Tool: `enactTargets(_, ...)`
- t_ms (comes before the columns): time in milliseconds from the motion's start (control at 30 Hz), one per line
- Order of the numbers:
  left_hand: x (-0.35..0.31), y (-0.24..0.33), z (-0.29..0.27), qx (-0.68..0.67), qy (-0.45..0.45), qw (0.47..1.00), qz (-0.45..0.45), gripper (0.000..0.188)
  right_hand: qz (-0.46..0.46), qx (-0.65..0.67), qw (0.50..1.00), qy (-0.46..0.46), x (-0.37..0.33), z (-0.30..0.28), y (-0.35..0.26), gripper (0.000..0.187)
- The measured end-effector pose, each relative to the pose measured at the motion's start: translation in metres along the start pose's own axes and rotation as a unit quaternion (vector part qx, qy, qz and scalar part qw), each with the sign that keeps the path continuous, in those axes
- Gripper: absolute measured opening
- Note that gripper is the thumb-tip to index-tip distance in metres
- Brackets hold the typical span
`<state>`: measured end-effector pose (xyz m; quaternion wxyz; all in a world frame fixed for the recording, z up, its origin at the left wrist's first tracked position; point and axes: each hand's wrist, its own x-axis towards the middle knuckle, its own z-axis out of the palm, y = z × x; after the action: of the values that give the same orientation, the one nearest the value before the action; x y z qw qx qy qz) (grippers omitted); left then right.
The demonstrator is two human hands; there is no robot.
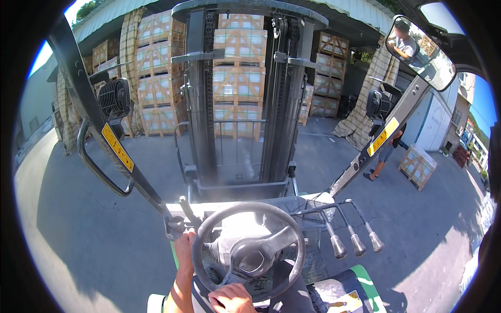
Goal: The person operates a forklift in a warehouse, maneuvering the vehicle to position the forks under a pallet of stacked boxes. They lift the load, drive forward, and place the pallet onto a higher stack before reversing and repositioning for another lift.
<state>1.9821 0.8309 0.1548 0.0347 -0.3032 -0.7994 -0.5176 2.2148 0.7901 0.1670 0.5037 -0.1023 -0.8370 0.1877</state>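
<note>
Steering wheel (254, 259), right hand (231, 299) at bottom edge

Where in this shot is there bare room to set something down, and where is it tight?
Bare ground lies left of the left post, and also right of the three levers, below the lone crate in the picture. It is crowded at the steering wheel: the left hand is beside its left rim, the right hand at its lower rim.
</note>
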Motion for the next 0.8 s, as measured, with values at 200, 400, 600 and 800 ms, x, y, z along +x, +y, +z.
enactTargets(200,0.006,-0.003,-0.004,-0.034,-0.021,0.998,-0.043,0.046,-0.070,0.052,0.996,-0.031,0.041,-0.024,-0.003,0.023)
enactTargets(400,-0.005,-0.028,-0.006,-0.107,-0.005,0.992,-0.064,0.048,0.097,-0.139,0.979,0.110,0.045,-0.136,0.065,0.019)
enactTargets(600,-0.005,-0.042,-0.001,-0.126,0.019,0.991,-0.040,0.047,0.151,-0.359,0.913,0.118,0.026,-0.211,0.134,0.023)
enactTargets(800,-0.003,-0.031,-0.002,-0.090,0.055,0.993,0.046,0.046,0.230,-0.170,0.944,0.166,-0.030,-0.190,0.147,0.024)
